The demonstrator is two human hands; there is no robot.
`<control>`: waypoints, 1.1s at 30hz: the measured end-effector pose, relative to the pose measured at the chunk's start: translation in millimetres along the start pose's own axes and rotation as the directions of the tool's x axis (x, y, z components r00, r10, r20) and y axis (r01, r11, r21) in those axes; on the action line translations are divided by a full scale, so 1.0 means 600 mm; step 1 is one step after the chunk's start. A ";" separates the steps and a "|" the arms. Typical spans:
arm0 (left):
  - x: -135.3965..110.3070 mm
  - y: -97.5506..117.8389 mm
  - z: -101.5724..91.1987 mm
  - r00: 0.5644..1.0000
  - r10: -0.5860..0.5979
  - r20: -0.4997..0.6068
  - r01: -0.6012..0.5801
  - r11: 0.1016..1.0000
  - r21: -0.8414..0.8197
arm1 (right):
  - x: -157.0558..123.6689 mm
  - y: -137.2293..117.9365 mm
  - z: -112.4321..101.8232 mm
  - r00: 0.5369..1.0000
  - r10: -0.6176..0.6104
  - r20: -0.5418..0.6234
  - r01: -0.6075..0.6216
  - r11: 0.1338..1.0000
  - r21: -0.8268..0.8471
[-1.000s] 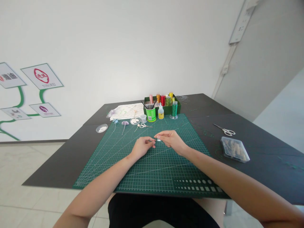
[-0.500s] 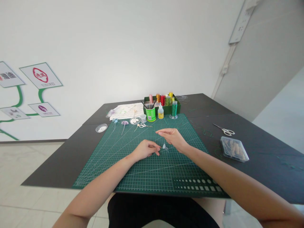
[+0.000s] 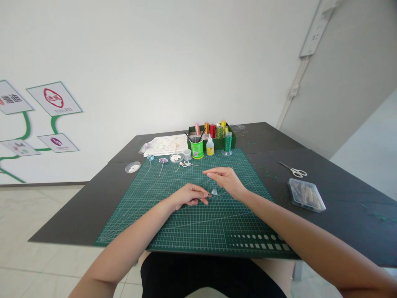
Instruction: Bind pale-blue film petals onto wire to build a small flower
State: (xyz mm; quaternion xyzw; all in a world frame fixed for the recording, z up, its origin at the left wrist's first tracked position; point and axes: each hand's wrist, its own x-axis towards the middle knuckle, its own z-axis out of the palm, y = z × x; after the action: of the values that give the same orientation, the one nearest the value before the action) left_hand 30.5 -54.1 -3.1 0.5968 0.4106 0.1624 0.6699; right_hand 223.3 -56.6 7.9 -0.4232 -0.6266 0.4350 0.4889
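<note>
Between the thumb and fingertips of my left hand (image 3: 192, 196) is a small pale-blue flower (image 3: 214, 192), gripped by its thin stem just above the mat. Its petals point right, away from the fingers. My right hand (image 3: 226, 181) hovers above and to the right of the flower, with thumb and fingers pressed together and pointing left. Whatever that pinch holds, if anything, is too fine to see. Beneath both hands lies the green cutting mat (image 3: 136, 211).
Behind the hands stand a green can of tools (image 3: 197, 150), a glue bottle (image 3: 210, 147), a teal thread spool (image 3: 228, 142) and a box of thread (image 3: 220, 144). Small scissors (image 3: 186, 164) and a purple flower (image 3: 163, 160) lie left. Larger scissors (image 3: 297, 172) and a clear case (image 3: 306, 195) sit right.
The flower has turned in my left fingers, so its petals look broader and rounder. My left hand has shifted very slightly; my right hand stays nearly still.
</note>
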 end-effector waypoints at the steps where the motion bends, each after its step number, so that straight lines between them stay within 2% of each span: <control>1: 0.000 0.000 -0.001 1.000 -0.012 -0.001 0.012 1.000 -0.012 | -0.001 -0.003 -0.001 1.000 -0.007 0.005 0.007 1.000 0.009; 10: -0.001 0.002 -0.008 1.000 -0.028 0.002 0.028 0.998 -0.049 | -0.009 -0.023 -0.003 0.996 -0.068 0.064 0.069 0.997 -0.020; 16: -0.001 -0.003 0.001 1.000 0.018 -0.007 -0.017 0.998 0.060 | 0.002 0.008 0.001 0.993 -0.106 0.049 0.110 0.988 -0.111; 21: 0.000 -0.007 0.007 0.994 0.108 0.031 -0.110 0.989 0.100 | 0.011 0.037 -0.001 0.995 -0.078 0.070 0.092 0.968 -0.232; 28: -0.001 -0.004 0.005 0.988 0.152 0.001 -0.151 0.978 0.143 | 0.023 0.055 -0.013 0.994 -0.086 0.064 0.100 0.961 -0.258; 33: 0.000 -0.005 0.001 0.987 0.159 0.020 -0.160 0.976 0.146 | 0.025 0.059 -0.016 0.991 -0.114 0.065 0.128 0.956 -0.266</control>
State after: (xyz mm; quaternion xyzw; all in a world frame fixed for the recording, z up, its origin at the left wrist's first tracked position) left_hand 30.3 -55.1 -6.2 0.6762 0.3695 0.1827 0.6106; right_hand 234.2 -31.8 -21.0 -0.4358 -0.7165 0.3253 0.4369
